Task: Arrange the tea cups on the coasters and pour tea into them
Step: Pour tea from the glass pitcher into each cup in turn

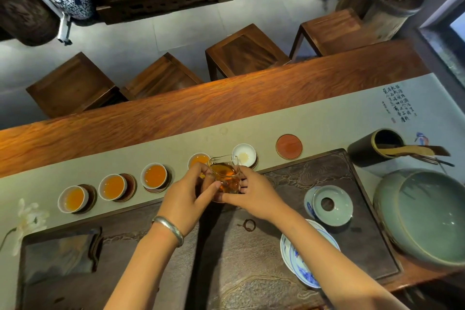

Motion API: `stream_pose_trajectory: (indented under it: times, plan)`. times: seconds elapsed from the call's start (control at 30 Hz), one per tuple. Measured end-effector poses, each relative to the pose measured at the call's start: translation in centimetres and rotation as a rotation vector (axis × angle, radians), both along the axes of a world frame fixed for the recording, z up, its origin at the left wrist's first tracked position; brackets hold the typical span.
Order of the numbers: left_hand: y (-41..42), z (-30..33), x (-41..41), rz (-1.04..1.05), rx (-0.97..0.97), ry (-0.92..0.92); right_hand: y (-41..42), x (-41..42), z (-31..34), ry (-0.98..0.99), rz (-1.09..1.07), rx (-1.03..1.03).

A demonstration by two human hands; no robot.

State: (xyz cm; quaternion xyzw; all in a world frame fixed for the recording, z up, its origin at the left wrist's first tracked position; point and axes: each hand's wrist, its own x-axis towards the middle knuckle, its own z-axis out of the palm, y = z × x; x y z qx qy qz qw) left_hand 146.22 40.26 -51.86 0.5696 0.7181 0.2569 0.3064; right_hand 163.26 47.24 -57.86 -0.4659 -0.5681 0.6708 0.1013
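Observation:
A glass pitcher (224, 174) of amber tea is held by both hands over the edge of the dark tea tray (314, 171). My left hand (186, 191) grips its left side and my right hand (251, 194) its right side. Three white cups full of tea (73, 199) (112, 187) (154, 175) sit on round coasters along the grey runner. A fourth filled cup (198, 160) is partly hidden behind the pitcher. Right of it a white cup (244, 155) holds only a little pale liquid. One red coaster (288, 146) lies bare farther right.
On the tray stand a celadon lid (332, 205) on a blue-white saucer and stacked blue-white plates (302, 259). A large celadon bowl (427, 219) and a dark tool holder (372, 147) sit at the right. Several wooden stools (241, 50) line the table's far side.

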Motion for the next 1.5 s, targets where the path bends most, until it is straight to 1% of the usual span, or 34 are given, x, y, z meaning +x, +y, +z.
stream_pose_trajectory:
  times: [0.37, 0.57, 1.1, 1.5]
  plan:
    - [0.5, -0.2, -0.4, -0.006, 0.003, 0.027, -0.1, -0.3, -0.5, 0.002, -0.026, -0.009]
    - [0.7, -0.3, -0.4, -0.005, 0.019, 0.011, -0.3, -0.4, -1.1, 0.012, -0.059, -0.020]
    - [1.3, 0.1, -0.1, -0.031, -0.007, 0.105, -0.4, -0.4, -1.4, 0.014, -0.078, -0.040]
    - [1.7, 0.4, 0.1, -0.034, -0.014, 0.111, -0.3, -0.5, -1.1, 0.029, -0.090, -0.049]
